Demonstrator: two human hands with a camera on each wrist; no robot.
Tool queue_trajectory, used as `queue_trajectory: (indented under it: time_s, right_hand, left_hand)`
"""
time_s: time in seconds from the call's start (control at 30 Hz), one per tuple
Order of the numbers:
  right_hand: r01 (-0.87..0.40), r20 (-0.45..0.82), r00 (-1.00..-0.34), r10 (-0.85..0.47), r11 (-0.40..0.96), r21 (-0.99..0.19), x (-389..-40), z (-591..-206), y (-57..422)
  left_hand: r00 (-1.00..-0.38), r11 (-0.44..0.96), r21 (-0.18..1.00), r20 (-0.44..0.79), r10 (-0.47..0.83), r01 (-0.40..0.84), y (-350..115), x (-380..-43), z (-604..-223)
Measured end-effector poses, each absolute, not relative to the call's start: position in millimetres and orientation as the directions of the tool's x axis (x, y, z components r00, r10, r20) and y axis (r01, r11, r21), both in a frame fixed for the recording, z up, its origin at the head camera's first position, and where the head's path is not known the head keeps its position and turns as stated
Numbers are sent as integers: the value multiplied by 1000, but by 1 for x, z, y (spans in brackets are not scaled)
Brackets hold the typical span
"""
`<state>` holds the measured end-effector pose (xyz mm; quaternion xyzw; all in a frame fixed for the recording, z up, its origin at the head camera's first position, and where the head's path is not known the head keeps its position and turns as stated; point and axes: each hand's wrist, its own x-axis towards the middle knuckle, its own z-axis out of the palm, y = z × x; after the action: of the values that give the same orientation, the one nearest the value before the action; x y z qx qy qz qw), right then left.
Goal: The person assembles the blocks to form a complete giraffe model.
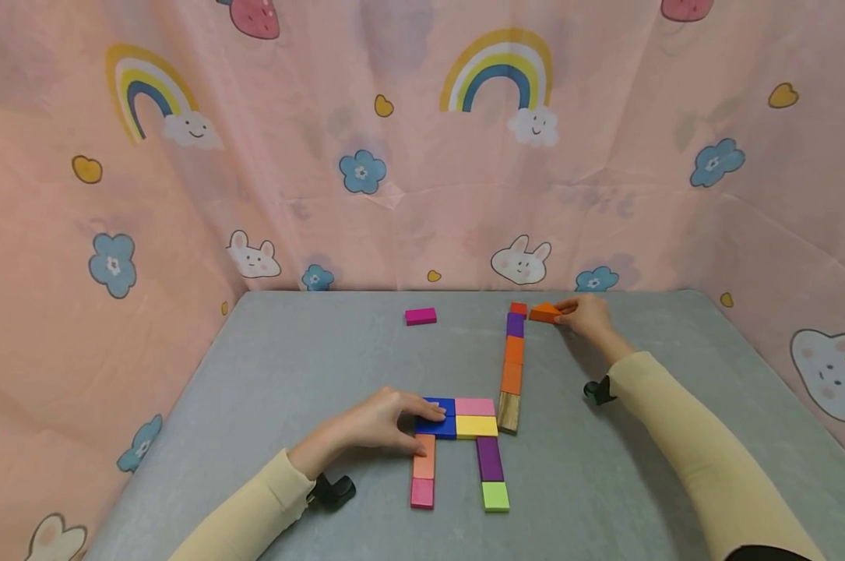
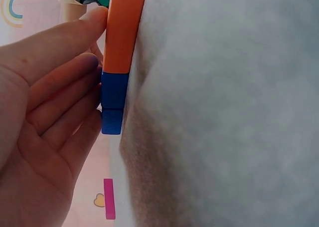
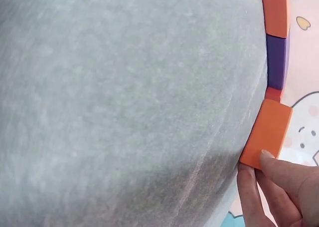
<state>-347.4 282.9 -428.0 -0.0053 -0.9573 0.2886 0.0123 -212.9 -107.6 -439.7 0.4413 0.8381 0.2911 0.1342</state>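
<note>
At the top of the upright row of blocks, my right hand (image 1: 588, 318) pinches an orange triangular block (image 1: 543, 313) between thumb and fingers. The block is beside the small red block (image 1: 518, 308); in the right wrist view its broad orange face (image 3: 267, 132) shows. My left hand (image 1: 373, 421) rests with extended fingers on the blue blocks (image 1: 445, 427), its thumb touching the light orange block (image 1: 424, 461) below them. Pink (image 1: 474, 407) and yellow (image 1: 476, 425) blocks adjoin the blue ones on the right.
A magenta block (image 1: 420, 316) lies alone near the table's back edge. The row under the red block has purple (image 1: 515, 325), orange (image 1: 513, 365) and wood-grained (image 1: 508, 413) blocks. Pink (image 1: 423, 493), dark purple (image 1: 490, 460) and lime (image 1: 495, 496) blocks form two legs. A patterned curtain (image 1: 422, 218) hangs behind.
</note>
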Motion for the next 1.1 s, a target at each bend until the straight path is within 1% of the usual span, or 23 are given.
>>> queue_trajectory:
  time_s: [0.1,0.33,0.9,1.1]
  right_hand:
    - [16,3,-1000,21,829,-559,-347,-427,281]
    - [0,11,-1000,8,827,-562,-345,-426,280]
    - [28,-7,-1000,29,828,-560,-349,-428,277]
    - [19,11,-999,31,822,-568,-348,-430,277]
  left_hand:
    - [-576,446,605,26,817,660,-108,-213,-440]
    - [-576,446,604,28,817,661,-108,-213,-439]
    - [-574,440,606,33,818,662,-108,-213,-440]
    - [-578,450,604,23,816,658,-107,-212,-440]
